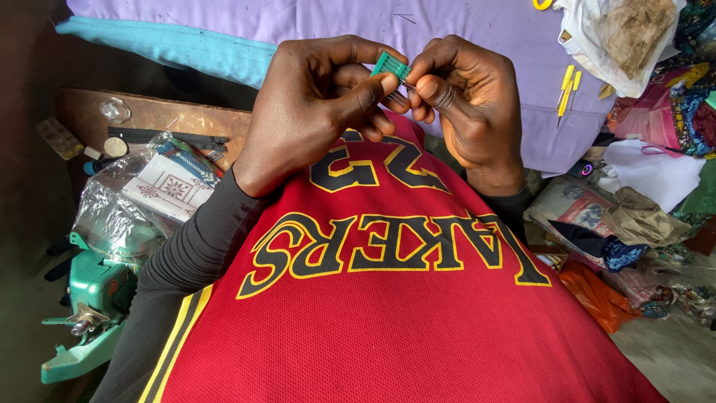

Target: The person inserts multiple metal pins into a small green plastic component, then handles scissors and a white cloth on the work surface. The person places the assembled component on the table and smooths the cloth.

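Both hands meet just above the red jersey (388, 298): the left hand (313, 112) pinches a small green needle card (391, 67) while the right hand (466, 97) closes fingertips on a needle seemingly not yet drawn free

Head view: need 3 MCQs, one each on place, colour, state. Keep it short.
1. Where is the teal sewing machine?
A. lower left
B. upper right
C. centre
2. What colour is the small card held at the fingertips?
A. green
B. white
C. orange
3. How is the card held?
A. lying loose on the lilac cloth
B. pinched between left hand and right hand
C. in one hand only

Key: 1 A, it sits at the lower left edge. 2 A, plainly green. 3 B, fingertips of both hands meet on it.
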